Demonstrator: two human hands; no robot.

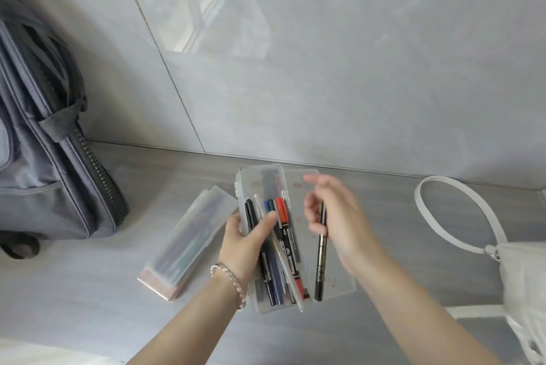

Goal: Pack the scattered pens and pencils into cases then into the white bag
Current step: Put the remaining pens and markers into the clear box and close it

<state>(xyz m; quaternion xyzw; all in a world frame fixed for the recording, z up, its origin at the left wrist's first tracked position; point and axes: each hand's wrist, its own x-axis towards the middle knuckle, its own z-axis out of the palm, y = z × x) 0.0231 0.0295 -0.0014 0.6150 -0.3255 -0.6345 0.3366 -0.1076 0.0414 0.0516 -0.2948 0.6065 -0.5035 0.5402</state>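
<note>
On the floor, the left hand gripped the open case of pens; the right hand pinched a black pen, probably going in next. White bag waited right.

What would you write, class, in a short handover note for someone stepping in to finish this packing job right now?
Left hand: holds the open case, thumb across the pens in it.
Right hand: grip on a black pen over the lid side, not yet in the tray.
Second case: shut and filled, on the floor left of the open one.
White bag: on the floor at right, no case in it that shows.
Done: one case packed, most pens in the open one.
Left: drop in the black pen, shut the case, put both cases in the bag.
</note>
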